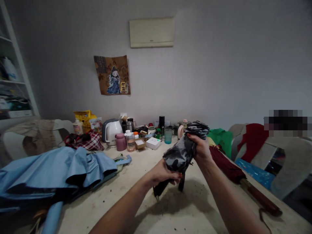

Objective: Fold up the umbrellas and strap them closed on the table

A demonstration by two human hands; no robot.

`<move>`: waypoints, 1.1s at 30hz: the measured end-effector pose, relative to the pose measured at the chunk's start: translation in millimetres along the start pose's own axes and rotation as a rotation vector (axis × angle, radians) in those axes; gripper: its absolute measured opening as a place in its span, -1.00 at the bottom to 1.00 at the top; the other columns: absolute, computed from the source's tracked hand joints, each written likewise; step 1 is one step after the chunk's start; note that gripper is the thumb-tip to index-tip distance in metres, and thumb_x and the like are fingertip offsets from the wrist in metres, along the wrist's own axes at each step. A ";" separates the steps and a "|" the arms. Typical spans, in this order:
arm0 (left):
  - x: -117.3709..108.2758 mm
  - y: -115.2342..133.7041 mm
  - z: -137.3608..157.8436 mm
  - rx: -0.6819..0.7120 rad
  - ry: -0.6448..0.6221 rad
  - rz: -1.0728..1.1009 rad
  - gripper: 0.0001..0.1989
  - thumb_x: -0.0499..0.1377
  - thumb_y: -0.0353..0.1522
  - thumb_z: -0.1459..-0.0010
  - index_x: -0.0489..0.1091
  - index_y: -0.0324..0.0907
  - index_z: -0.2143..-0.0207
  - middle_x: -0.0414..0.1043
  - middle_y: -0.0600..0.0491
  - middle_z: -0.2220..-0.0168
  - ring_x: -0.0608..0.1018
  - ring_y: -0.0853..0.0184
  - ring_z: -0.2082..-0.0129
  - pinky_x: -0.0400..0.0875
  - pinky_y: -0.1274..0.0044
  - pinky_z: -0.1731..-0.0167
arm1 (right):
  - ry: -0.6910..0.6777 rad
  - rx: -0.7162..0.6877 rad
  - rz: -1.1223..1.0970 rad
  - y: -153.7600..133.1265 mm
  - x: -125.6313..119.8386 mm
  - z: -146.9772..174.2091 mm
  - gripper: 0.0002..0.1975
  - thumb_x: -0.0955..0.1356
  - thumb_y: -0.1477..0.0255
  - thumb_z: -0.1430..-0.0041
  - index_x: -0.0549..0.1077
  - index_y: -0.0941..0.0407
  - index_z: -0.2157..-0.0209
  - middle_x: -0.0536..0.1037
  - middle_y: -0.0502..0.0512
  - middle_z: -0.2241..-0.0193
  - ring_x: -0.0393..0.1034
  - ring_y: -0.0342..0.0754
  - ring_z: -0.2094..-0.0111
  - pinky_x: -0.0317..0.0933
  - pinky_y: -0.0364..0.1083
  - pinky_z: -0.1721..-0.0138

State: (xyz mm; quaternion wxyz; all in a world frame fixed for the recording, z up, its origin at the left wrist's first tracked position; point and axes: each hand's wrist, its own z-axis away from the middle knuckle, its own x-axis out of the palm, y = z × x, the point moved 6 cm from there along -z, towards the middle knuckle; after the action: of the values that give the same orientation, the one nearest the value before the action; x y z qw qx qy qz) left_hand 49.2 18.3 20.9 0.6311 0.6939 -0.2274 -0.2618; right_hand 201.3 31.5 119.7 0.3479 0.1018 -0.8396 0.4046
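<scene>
A grey and black camouflage folding umbrella is held tilted above the table, its fabric bunched and folded. My left hand is closed around its lower end, near the dark handle. Higher up, my right hand grips the gathered fabric close to the ruffled top. A dark strap hangs below the fabric. Right of my right arm lies a dark red umbrella with a brown wooden handle. On the left a light blue umbrella is spread loosely, its folds slack.
Along the table's back stand a white kettle, a pink jar, bottles, a small white box and a teal cup. A green bag lies at the right. Chairs flank both sides; a pixelated area covers the far right.
</scene>
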 end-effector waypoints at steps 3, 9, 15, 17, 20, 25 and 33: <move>7.3 -3.9 -0.7 -0.063 -0.132 0.126 -0.55 0.42 -0.21 0.37 0.41 -0.26 0.42 0.42 0.02 0.50 0.45 0.37 0.59 0.23 0.58 0.69 | -0.056 -0.060 -0.014 -5.8 -2.7 -6.5 -0.60 0.51 0.48 0.35 0.55 0.14 0.32 0.53 -0.06 0.52 0.42 -0.10 0.44 0.36 -0.10 0.32; -4.9 5.6 -1.1 0.117 0.282 -0.248 -0.86 0.30 -0.38 0.09 0.41 -0.20 0.43 0.39 0.12 0.59 0.37 0.42 0.65 0.29 0.56 0.61 | 0.144 0.040 0.108 26.9 -0.6 18.3 -0.49 0.58 0.41 0.37 0.51 0.20 0.26 0.60 0.05 0.40 0.44 -0.09 0.48 0.37 -0.11 0.43; -19.6 15.1 11.3 0.148 0.592 -0.681 -0.46 0.20 -0.51 0.03 0.34 -0.29 -0.07 0.55 -0.24 0.18 0.58 0.04 0.16 0.39 0.33 0.10 | 0.167 0.208 0.141 58.9 8.2 41.1 -0.53 0.58 0.47 0.46 0.49 0.21 0.38 0.61 0.09 0.37 0.48 -0.06 0.40 0.41 -0.10 0.31; -21.1 16.3 11.0 0.141 0.539 -0.588 -0.39 0.26 -0.46 0.06 0.28 -0.29 -0.11 0.53 -0.25 0.13 0.56 0.05 0.15 0.39 0.33 0.11 | 0.124 0.233 0.125 57.9 6.0 36.0 -0.54 0.59 0.47 0.48 0.48 0.20 0.41 0.59 0.06 0.42 0.45 -0.08 0.45 0.40 -0.10 0.36; -17.2 12.2 4.7 0.098 0.212 -0.084 -0.34 0.41 -0.30 0.21 0.33 -0.21 0.00 0.52 -0.13 0.12 0.58 0.16 0.22 0.45 0.44 0.27 | -0.016 0.215 0.080 46.8 6.0 28.2 -0.56 0.58 0.44 0.46 0.47 0.17 0.41 0.55 0.00 0.47 0.40 -0.12 0.49 0.36 -0.14 0.43; 7.7 2.7 6.0 -0.002 -0.337 0.387 -0.42 0.46 -0.12 0.32 0.37 -0.27 0.32 0.50 -0.06 0.44 0.43 0.45 0.68 0.25 0.61 0.65 | -0.388 0.312 -0.080 38.0 20.6 38.5 -0.59 0.54 0.31 0.32 0.47 0.09 0.34 0.52 -0.01 0.43 0.36 -0.12 0.48 0.33 -0.14 0.44; -16.2 8.8 0.6 0.174 0.358 -0.299 -0.70 0.26 -0.44 0.10 0.40 -0.23 0.22 0.48 0.02 0.43 0.48 0.33 0.51 0.38 0.50 0.45 | -0.142 0.212 0.106 43.9 16.2 36.7 -0.55 0.59 0.36 0.39 0.47 0.11 0.37 0.56 0.00 0.43 0.44 -0.10 0.44 0.40 -0.10 0.33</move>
State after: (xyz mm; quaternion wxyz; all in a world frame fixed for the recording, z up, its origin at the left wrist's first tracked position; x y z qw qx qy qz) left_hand 36.7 27.4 30.9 0.5535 0.8068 -0.0284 -0.2044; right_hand 151.1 34.4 87.9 0.2528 0.1220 -0.8189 0.5007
